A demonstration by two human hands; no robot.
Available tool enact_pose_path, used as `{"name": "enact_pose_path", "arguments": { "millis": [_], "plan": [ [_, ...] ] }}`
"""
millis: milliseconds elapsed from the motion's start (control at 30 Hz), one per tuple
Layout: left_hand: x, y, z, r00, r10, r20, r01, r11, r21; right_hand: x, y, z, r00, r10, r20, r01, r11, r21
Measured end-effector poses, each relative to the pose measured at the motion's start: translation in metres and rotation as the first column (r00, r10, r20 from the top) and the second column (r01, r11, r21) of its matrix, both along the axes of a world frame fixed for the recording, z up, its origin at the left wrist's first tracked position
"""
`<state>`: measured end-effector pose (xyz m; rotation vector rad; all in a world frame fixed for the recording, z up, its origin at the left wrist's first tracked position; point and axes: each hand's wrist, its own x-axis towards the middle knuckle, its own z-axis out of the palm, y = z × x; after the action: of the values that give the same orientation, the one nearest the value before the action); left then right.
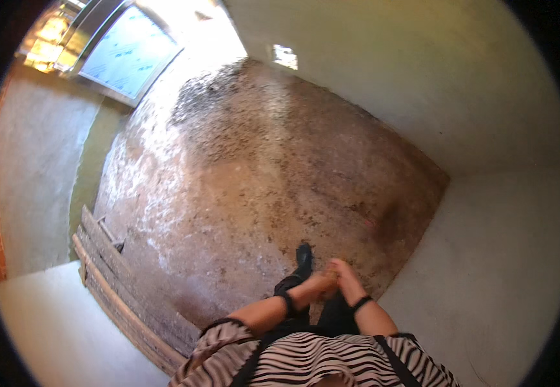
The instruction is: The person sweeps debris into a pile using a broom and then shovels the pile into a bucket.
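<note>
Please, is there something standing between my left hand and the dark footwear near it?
Nothing visible does: the dark footwear shows uncovered, up and left of your left hand in the picture. Your right hand is on the other side; blur hides whether either holds anything.

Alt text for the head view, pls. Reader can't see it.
A person's left hand and right hand are together, blurred, above a dirty brown floor; whether they hold anything is unclear. Wooden planks stand at left, a pale-blue panel at upper left, and a grey wall at upper right.
</note>
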<state>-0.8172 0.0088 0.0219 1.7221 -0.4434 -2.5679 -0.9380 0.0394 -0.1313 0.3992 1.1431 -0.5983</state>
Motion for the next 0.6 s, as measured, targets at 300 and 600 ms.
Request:
{"name": "enact_pose_path", "arguments": {
  "millis": [300, 600],
  "plan": [
    [-0.021, 0.022, 0.028, 0.881, 0.432, 0.194, -0.276, 0.801, -0.531, 0.045, -0.073, 0.105, 0.966, 0.235, 0.107, -0.159, 0.868, -0.471],
    [-0.095, 0.135, 0.066, 0.988, -0.157, -0.011, 0.153, 0.974, -0.164, -0.091, 0.147, 0.067, 0.977, -0.198, -0.082, 0.197, 0.98, -0.025]
  ]
}}
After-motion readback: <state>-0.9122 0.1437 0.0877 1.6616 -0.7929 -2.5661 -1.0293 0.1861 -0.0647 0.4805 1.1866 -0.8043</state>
